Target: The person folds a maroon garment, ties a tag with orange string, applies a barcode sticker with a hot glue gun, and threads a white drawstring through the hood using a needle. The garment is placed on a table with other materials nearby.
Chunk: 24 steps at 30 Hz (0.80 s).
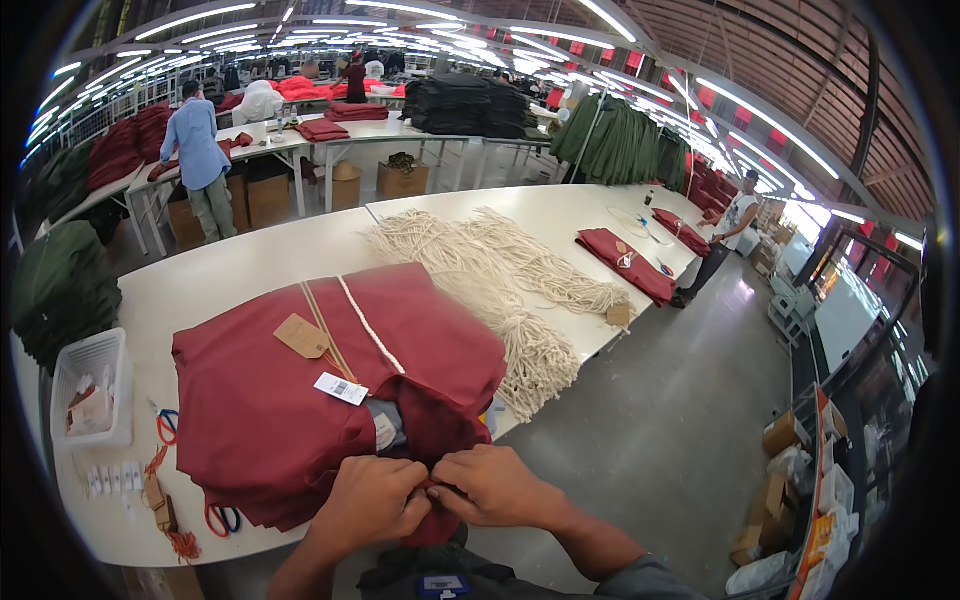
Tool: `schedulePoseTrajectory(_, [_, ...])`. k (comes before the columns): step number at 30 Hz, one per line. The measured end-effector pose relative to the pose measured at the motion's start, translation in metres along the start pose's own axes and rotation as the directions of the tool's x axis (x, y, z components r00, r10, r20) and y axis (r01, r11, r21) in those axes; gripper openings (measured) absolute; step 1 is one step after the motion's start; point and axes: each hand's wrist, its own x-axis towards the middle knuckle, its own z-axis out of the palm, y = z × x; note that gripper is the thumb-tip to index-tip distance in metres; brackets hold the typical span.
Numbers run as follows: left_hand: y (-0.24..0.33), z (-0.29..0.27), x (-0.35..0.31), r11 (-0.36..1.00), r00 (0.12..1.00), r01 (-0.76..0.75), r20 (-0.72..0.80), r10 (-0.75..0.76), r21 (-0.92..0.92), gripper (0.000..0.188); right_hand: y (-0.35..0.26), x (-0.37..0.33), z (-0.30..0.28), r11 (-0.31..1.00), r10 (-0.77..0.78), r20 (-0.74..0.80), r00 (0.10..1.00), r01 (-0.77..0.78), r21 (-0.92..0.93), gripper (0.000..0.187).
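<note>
A large maroon garment lies in a thick pile at the near edge of the white table. My left hand and my right hand meet at its near edge, fingers closed on the maroon cloth between them. What else the fingertips may pinch is hidden. Just beyond my hands, a grey lining with a pale label shows in an opening of the cloth. A brown paper tag and a white tag rest on top, beside tan cords and a white braided cord.
Bundles of cream cords spread beyond the garment. At left are a white plastic basket, red-handled scissors and more scissors. Folded maroon garments lie farther right, near a person. Another person stands at a far table.
</note>
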Motion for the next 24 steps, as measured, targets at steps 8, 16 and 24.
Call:
schedulePoseTrajectory(8, [-0.015, -0.020, -0.021, 0.968, 0.969, 0.242, -0.034, -0.245, -0.069, 0.015, -0.002, -0.006, 0.014, 0.970, 0.243, -0.013, 0.970, -0.242, 0.036, 0.016])
schedulePoseTrajectory(16, [-0.040, 0.002, -0.024, 0.862, 0.955, 0.288, 0.064, -0.288, -0.417, 0.011, -0.001, 0.000, 0.057, 0.984, 0.156, -0.304, 0.940, -0.123, 0.125, 0.016])
schedulePoseTrajectory(24, [-0.033, 0.000, -0.012, 0.954, 0.968, 0.251, 0.063, -0.244, -0.163, 0.013, 0.005, -0.004, 0.068, 0.929, 0.277, -0.217, 0.936, -0.203, 0.310, 0.020])
